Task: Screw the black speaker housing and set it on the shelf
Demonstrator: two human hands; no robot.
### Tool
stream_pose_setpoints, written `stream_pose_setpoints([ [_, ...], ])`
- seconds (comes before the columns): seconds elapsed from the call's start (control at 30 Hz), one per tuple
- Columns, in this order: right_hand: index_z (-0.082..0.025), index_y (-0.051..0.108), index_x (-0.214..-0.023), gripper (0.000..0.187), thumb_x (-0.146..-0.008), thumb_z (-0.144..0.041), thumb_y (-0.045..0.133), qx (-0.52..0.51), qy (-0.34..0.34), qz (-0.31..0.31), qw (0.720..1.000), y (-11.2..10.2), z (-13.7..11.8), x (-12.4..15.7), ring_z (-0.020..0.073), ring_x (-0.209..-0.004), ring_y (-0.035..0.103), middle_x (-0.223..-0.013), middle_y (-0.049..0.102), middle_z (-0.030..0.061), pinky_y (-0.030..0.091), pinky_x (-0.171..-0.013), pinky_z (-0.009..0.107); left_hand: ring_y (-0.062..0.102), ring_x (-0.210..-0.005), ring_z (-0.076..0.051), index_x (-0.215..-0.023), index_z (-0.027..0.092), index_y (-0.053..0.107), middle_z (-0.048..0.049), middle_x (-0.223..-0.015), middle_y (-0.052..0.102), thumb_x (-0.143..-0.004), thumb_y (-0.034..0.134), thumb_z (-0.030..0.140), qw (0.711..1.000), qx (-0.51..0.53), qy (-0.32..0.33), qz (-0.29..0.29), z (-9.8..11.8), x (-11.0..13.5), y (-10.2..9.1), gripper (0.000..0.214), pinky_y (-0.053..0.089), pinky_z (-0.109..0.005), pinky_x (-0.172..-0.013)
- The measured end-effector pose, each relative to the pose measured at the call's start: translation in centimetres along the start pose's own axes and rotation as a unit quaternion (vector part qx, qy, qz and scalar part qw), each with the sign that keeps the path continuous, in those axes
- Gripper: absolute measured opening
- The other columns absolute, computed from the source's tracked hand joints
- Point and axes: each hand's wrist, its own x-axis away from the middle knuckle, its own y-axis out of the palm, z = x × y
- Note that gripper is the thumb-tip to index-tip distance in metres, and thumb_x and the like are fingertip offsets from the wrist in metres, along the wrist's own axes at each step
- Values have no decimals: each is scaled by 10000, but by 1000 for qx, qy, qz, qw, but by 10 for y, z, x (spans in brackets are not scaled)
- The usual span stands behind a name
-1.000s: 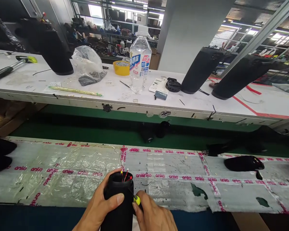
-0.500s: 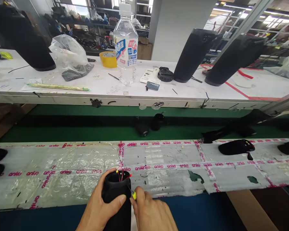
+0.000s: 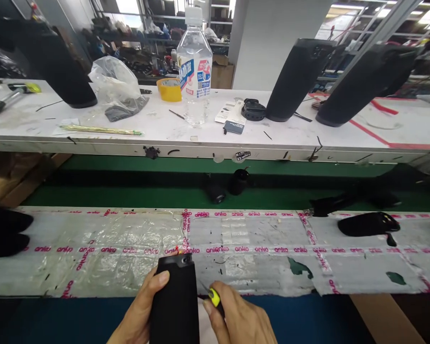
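Head camera view, looking forward and down over a workbench. At the bottom centre, the person's left hand is wrapped around a black fabric-covered cylindrical speaker body, thumb pressed on its front, holding it roughly upright just in front of the near edge of the bench. A hint of red wire shows at the cylinder's top rim. Just to its right, the right hand is pinched closed on a small tool with a yellow-green handle; its thin metal tip points toward the side of the cylinder, and whether it touches cannot be told.

Behind the hands lies a work surface covered in clear plastic sheeting and pink-printed packing tape, torn in places to show green beneath. A flat black plastic part rests on it at the right. Beyond runs a green conveyor strip with two small black round parts on it.

Farther back is a white shelf. On it stand a clear plastic water bottle with a blue and red label, a yellow tape roll, a crumpled clear plastic bag, and tall black cylindrical speakers, well apart from the hands.
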Motion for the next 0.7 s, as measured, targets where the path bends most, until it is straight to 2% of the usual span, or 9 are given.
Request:
stream_pose_setpoints([
  [0.1,-271,483,-1097,421,-1114,-448,101,10,-21,-15,1000,0,0,-5,162,-550,699,-750,698,-43,402,-459,320,758,-834,-290,-1111,204,735,-84,-941,813,-735,831,413,1000,3,-1,-28,-4,6,6,441,604,-400,-849],
  [0.23,-264,463,-1044,414,-1114,-378,72,60,-70,-45,995,-11,-1,-11,165,-461,635,-648,617,-47,325,-430,332,751,-881,-272,-1206,220,678,-83,-1037,808,-713,846,435,999,-25,6,-24,-4,13,11,563,599,-347,-821],
  [0.3,-255,463,-1054,312,-1118,-349,173,72,-91,-61,991,-15,0,-13,166,-464,629,-656,610,-45,320,-428,330,746,-901,-270,-1291,223,624,-85,-1065,801,-699,851,446,999,-40,13,-23,-3,15,10,672,593,-332,-804],
  [0.37,-243,468,-1082,115,-1084,-314,378,72,-103,-77,989,-16,3,-13,167,-488,639,-697,626,-47,338,-434,328,739,-962,-286,-1373,236,551,-85,-1113,790,-691,851,450,998,-47,16,-27,-4,16,9,775,586,-343,-825],
  [0.4,-238,472,-1094,75,-1043,-292,482,73,-108,-83,988,-15,5,-12,168,-504,646,-717,633,-47,344,-435,328,733,-994,-295,-1404,241,517,-86,-1140,783,-689,849,451,998,-49,18,-31,-4,16,8,815,580,-352,-843],
  [0.5,-227,491,-1115,258,-918,-233,657,74,-131,-96,984,-12,10,-11,173,-543,657,-740,634,-47,352,-435,329,717,-1060,-330,-1455,240,450,-105,-1198,765,-691,837,468,997,-58,14,-52,-3,15,7,887,561,-395,-893],
  [0.7,-233,521,-1087,317,-822,-172,683,92,-128,-60,986,-11,14,-11,207,-552,631,-726,609,-34,374,-445,331,686,-1146,-369,-1476,228,461,-121,-1250,749,-691,836,494,994,-88,5,-64,0,12,6,909,535,-424,-965],
])
